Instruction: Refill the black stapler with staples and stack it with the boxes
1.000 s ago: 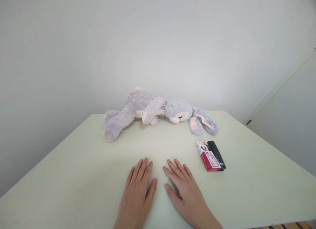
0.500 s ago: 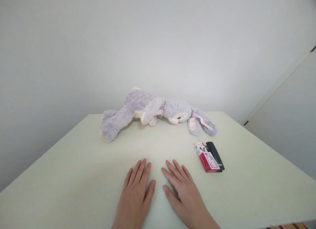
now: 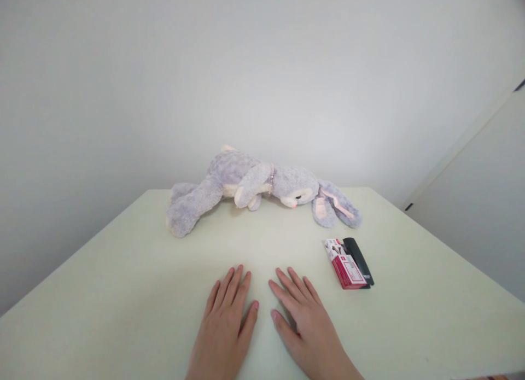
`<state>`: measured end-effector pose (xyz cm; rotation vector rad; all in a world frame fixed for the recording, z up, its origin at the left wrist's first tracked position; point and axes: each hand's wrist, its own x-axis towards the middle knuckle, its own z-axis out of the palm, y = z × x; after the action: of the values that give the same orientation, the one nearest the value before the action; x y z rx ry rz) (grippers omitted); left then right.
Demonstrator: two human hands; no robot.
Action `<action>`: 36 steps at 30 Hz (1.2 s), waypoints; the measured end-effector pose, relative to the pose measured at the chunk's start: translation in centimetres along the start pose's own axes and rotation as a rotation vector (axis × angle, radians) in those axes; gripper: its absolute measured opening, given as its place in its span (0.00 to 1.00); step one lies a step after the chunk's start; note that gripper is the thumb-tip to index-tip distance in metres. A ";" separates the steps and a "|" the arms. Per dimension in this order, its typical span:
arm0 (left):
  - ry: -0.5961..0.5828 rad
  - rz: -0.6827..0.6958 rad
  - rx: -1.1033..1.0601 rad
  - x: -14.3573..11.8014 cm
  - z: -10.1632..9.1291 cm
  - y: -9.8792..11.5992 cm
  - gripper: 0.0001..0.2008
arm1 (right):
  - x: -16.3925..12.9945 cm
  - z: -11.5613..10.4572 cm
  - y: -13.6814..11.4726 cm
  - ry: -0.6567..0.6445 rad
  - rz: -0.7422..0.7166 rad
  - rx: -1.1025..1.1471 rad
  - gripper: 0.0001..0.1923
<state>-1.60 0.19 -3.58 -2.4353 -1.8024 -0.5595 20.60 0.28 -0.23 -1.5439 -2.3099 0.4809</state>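
Palm down on the pale table [image 3: 135, 292], my left hand [image 3: 225, 328] lies flat with its fingers apart, holding nothing. Beside it my right hand [image 3: 305, 325] also rests flat and open, thumb pointing toward the left one. A small red and white box [image 3: 346, 268] lies to the right, past my right hand's fingertips. Against the box's right side sits a black stapler [image 3: 359, 259]. Farther back, a lavender plush rabbit [image 3: 250, 177] lies on its side, feet to the left and ears to the right, a beaded string round its neck. Neither hand touches these things.
A plain pale wall [image 3: 262, 79] rises behind the table's back edge, close to the plush rabbit. At the right, a white panel [image 3: 476, 188] with dark fittings stands beyond the table's side edge.
My hands and the objects stay in place. The whole view has shifted very slightly, with things a few pixels lower.
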 end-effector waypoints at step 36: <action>-0.003 0.000 0.018 -0.1 0.3 -0.2 0.29 | 0.1 0.0 0.1 -0.007 -0.006 -0.002 0.28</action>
<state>-1.71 0.20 -3.96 -2.4261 -1.8005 -0.5373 20.68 0.42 -0.26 -1.5387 -2.3200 0.4842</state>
